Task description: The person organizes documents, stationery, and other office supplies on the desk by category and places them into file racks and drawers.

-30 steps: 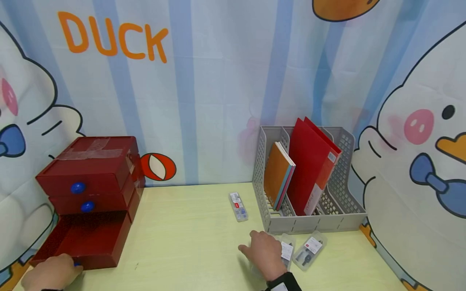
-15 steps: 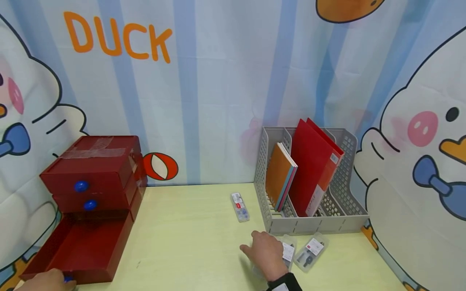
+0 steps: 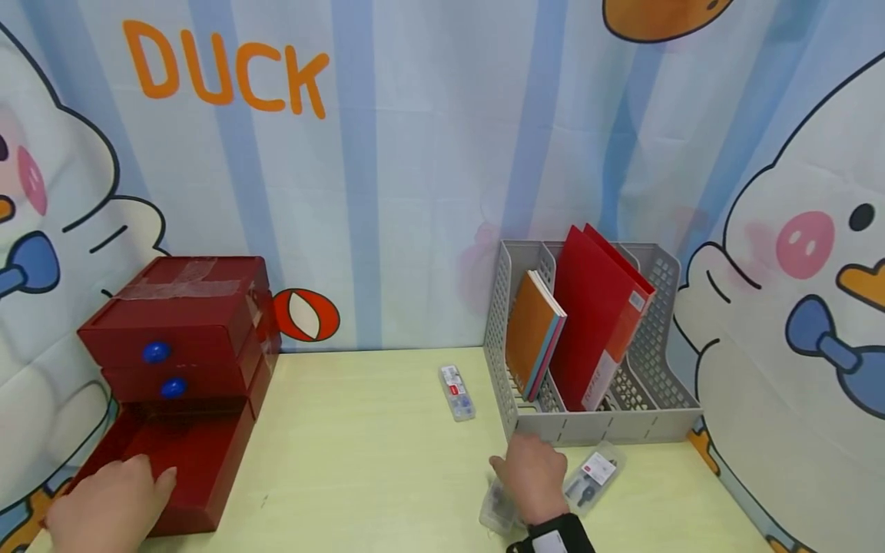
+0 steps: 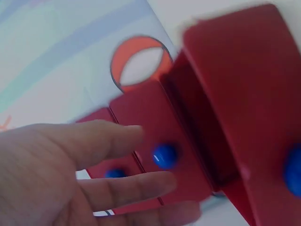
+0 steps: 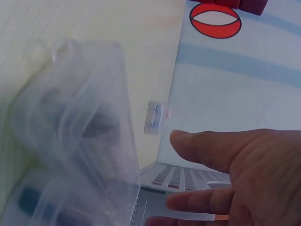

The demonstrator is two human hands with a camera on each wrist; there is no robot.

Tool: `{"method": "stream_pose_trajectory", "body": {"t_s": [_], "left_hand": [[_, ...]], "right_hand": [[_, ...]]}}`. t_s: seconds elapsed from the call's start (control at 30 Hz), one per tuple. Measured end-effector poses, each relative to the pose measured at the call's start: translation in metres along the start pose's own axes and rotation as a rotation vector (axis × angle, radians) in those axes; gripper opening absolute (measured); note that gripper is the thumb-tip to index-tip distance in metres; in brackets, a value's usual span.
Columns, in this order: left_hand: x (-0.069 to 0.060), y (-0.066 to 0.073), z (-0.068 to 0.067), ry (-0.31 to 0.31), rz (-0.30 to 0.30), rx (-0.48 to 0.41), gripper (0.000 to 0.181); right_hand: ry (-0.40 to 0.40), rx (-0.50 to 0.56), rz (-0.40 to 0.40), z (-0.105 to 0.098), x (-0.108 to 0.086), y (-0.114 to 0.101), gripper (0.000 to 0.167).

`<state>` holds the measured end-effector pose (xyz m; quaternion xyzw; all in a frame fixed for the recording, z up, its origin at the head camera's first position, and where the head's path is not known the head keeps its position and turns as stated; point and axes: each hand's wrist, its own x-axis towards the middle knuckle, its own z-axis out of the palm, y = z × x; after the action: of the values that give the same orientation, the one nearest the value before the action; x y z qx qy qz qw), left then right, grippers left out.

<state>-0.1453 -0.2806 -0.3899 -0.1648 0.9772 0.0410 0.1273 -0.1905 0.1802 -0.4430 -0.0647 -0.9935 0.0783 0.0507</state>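
Observation:
My left hand (image 3: pixel 111 503) hovers over the front of the pulled-out red drawer (image 3: pixel 187 461). In the left wrist view its fingers are spread, apart from the blue knobs (image 4: pixel 164 156). Farther right, my right hand (image 3: pixel 534 476) is above a clear plastic case (image 3: pixel 499 507) and covers part of it. Another clear case (image 3: pixel 594 476) with a white label and dark contents lies just to its right. The right wrist view has the right hand's thumb and fingers extended beside a clear case (image 5: pixel 84 113), with nothing between them.
A red drawer box (image 3: pixel 173 307) stands at the left, its two upper drawers closed. At the back right, a grey file rack (image 3: pixel 608 426) holds a red binder (image 3: pixel 594 322) and thin notebooks (image 3: pixel 528 334). A small labelled clear case (image 3: pixel 456 392) lies left of the rack.
The bottom drawer came farther out toward me. My left hand then let go of its knob and rose over the drawer. My right hand shifted right across the clear cases.

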Motion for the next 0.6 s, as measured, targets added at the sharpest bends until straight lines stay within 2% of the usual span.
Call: {"method": "stream_pose_trajectory", "body": {"t_s": [0.13, 0.2, 0.27, 0.4, 0.5, 0.6], "left_hand": [[0.001, 0.020, -0.004, 0.108, 0.139, -0.033, 0.045], [0.002, 0.033, -0.003, 0.160, 0.181, -0.039, 0.040], [0.003, 0.048, -0.002, 0.184, 0.214, -0.046, 0.037], [0.002, 0.073, 0.004, 0.174, 0.269, -0.043, 0.034], [0.001, 0.089, 0.010, 0.164, 0.303, -0.035, 0.034], [-0.001, 0.103, 0.018, 0.187, 0.340, -0.027, 0.030]], "right_hand": [[-0.064, -0.019, 0.010, 0.001, -0.001, 0.003, 0.042], [-0.104, -0.035, 0.014, 0.003, -0.002, 0.001, 0.043], [-0.122, -0.049, 0.012, 0.007, -0.002, -0.002, 0.044], [-0.095, -0.024, -0.011, 0.014, -0.003, -0.007, 0.046], [-0.074, 0.050, -0.037, 0.018, -0.005, -0.010, 0.049], [-0.077, 0.115, -0.065, 0.019, -0.008, -0.015, 0.051]]}}
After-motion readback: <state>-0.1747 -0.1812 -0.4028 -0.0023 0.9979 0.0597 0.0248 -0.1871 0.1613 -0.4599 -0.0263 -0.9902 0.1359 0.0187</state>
